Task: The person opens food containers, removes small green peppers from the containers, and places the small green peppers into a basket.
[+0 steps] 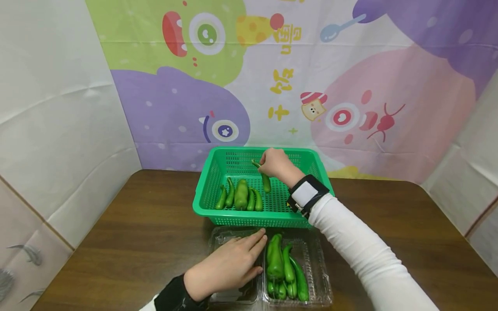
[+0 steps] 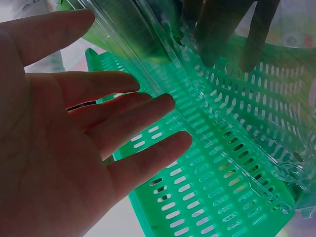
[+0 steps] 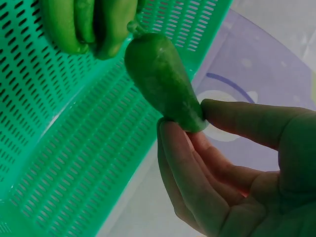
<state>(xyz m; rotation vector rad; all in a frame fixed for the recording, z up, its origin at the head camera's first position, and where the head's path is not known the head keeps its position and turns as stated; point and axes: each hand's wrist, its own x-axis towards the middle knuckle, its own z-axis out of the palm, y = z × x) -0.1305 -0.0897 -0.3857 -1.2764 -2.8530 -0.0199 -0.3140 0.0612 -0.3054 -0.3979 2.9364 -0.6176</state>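
Note:
Between thumb and fingertips, my right hand (image 1: 278, 164) pinches a green pepper (image 3: 160, 76) by one end, inside the green plastic basket (image 1: 202, 190). The pepper's curled stem points away from the fingers in the right wrist view. More green peppers (image 1: 241, 194), one thick and several slim, lie on the basket's left side. My left hand (image 1: 229, 268), fingers straight, is over the left half of a clear plastic box (image 1: 327, 289); whether it presses on the plastic cannot be told. Several green peppers (image 1: 275, 259) lie piled in the box's right half.
The brown wooden table (image 1: 128, 242) carries the basket at the back, with the clear box directly in front of it. Behind the table hangs a cartoon-printed cloth (image 1: 183, 108). White covering (image 1: 58, 86) closes off the left side.

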